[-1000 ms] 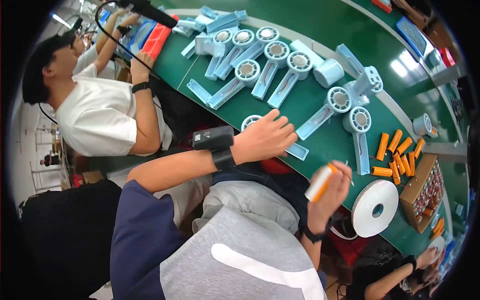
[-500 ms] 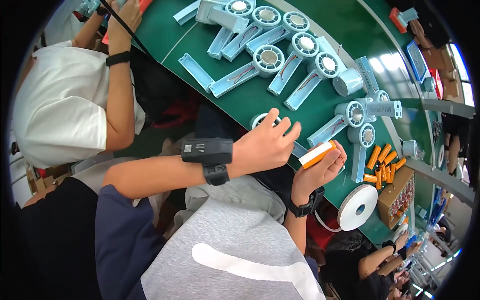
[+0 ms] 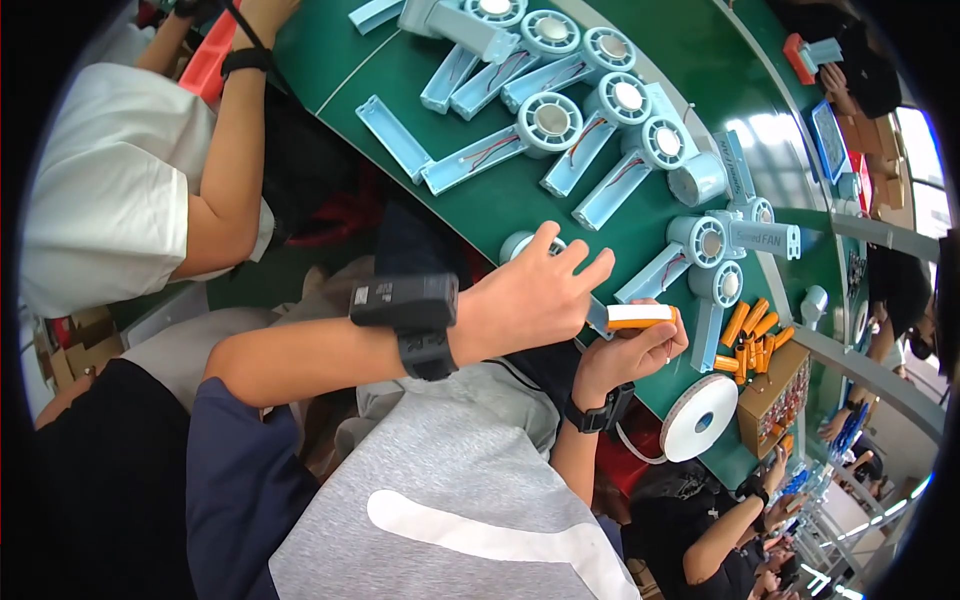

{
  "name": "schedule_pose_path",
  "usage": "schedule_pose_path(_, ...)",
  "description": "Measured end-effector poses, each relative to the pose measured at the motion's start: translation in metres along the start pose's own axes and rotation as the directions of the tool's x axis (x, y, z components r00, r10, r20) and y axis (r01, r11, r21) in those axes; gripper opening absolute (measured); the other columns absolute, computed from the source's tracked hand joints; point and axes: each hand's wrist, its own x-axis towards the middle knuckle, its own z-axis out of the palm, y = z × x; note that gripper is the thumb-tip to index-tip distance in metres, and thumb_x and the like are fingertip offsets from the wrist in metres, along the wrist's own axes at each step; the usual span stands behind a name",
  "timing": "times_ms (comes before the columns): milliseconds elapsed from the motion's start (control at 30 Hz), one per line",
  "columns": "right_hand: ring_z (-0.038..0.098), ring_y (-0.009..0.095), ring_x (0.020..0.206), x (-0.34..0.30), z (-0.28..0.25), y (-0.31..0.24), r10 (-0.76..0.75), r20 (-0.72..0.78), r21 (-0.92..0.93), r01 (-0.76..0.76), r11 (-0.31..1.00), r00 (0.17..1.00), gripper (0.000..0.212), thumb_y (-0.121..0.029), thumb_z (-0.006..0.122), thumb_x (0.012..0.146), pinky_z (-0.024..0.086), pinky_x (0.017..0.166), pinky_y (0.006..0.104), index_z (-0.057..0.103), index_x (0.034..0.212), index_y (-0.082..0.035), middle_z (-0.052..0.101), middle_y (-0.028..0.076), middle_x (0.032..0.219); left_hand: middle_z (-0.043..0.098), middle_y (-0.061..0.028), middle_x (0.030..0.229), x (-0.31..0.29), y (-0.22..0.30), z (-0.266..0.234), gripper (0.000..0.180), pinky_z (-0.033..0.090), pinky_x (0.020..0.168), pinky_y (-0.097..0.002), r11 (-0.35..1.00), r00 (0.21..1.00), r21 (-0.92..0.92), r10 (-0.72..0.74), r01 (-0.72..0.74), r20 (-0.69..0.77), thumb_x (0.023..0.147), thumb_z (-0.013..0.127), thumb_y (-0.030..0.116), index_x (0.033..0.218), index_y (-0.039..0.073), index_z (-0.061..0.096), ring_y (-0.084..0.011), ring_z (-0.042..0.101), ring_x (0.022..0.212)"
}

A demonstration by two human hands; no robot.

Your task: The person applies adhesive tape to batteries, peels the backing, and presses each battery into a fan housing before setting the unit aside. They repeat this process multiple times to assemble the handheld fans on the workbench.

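My right hand [image 3: 632, 352] grips an orange cylindrical battery [image 3: 645, 322] with a white strip along its upper side, the battery lying nearly level between fingers and thumb. To its left, my left hand [image 3: 535, 300] has its fingers raised and apart; its thumb is hidden. Beneath and behind that hand is a light blue handheld fan [image 3: 518, 244], mostly covered, with part of its round head showing beyond the knuckles. A light blue handle end [image 3: 598, 316] shows between my two hands. Whether the left palm or thumb touches the fan cannot be seen.
Several open-handled fans [image 3: 550, 121] lie across the green table [image 3: 460, 215]. Right of my hands are a white tape roll [image 3: 682, 425], loose orange batteries [image 3: 735, 322] and a cardboard box [image 3: 752, 415] of small parts. A person in a white shirt [image 3: 110, 200] sits at the left.
The right hand has turned the battery from a tilt to nearly level and brought it slightly closer to the handle end. The left hand stays spread. The whole view has shifted slightly.
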Motion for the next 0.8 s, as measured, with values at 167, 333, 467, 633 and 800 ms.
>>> schedule_pose_path(167,0.061,0.018,0.085,-0.002,-0.01,0.014,-0.118,-0.041,-0.164,0.11,0.98,0.992,0.045,-0.046,0.047,0.105,0.055,0.073,0.0331,0.047,0.112,-0.001,0.06,0.013,0.099,0.056,-0.0037,0.091,0.01,0.028,-0.013,0.01,0.044,0.076,-0.0424,0.992,0.983,0.111,-0.081,0.063,0.167,0.072,0.069,0.021,0.069,0.012,0.072,-0.0208,0.055,0.09)
schedule_pose_path(333,0.062,0.019,0.084,0.002,-0.032,0.013,-0.083,-0.142,-0.202,0.053,0.978,0.986,0.038,-0.038,0.049,0.106,0.055,0.072,0.0319,0.047,0.112,-0.001,0.06,0.013,0.102,0.057,-0.0017,0.088,0.019,0.005,-0.001,0.012,0.045,0.075,-0.0409,0.996,0.977,-0.074,-0.03,0.047,0.211,0.07,0.073,0.023,0.067,0.013,0.066,-0.0205,0.058,0.091)
schedule_pose_path(467,0.064,0.02,0.083,0.002,-0.018,0.016,-0.12,-0.024,-0.077,0.118,0.99,0.992,0.033,-0.034,0.051,0.106,0.055,0.069,0.0299,0.045,0.115,-0.003,0.064,0.014,0.1,0.059,-0.0039,0.083,0.008,-0.008,-0.002,0.02,0.045,0.079,-0.0383,0.924,0.988,-0.369,-0.054,0.104,0.144,0.071,0.077,0.021,0.073,0.009,0.061,-0.0233,0.061,0.088)
schedule_pose_path(633,0.065,0.025,0.081,0.004,-0.029,0.009,-0.49,0.428,0.025,0.532,0.846,0.759,0.033,-0.024,0.061,0.101,0.055,0.069,0.0359,0.039,0.12,-0.008,0.068,0.021,0.099,0.059,-0.0052,0.082,-0.005,-0.012,0.0,0.015,0.045,0.084,-0.0363,0.894,0.985,-0.415,-0.171,0.171,0.038,0.076,0.071,0.009,0.082,0.007,0.057,-0.0225,0.062,0.092)
schedule_pose_path(800,0.064,0.029,0.076,0.035,-0.04,-0.019,-0.584,0.648,-0.068,0.8,0.596,0.489,0.031,-0.018,0.068,0.096,0.052,0.069,0.0382,0.049,0.118,-0.008,0.068,0.019,0.098,0.06,-0.0037,0.077,-0.008,-0.01,0.011,0.006,0.045,0.076,-0.0361,0.872,0.97,-0.453,-0.236,0.186,-0.056,0.078,0.064,0.007,0.077,0.01,0.059,-0.0212,0.061,0.082)
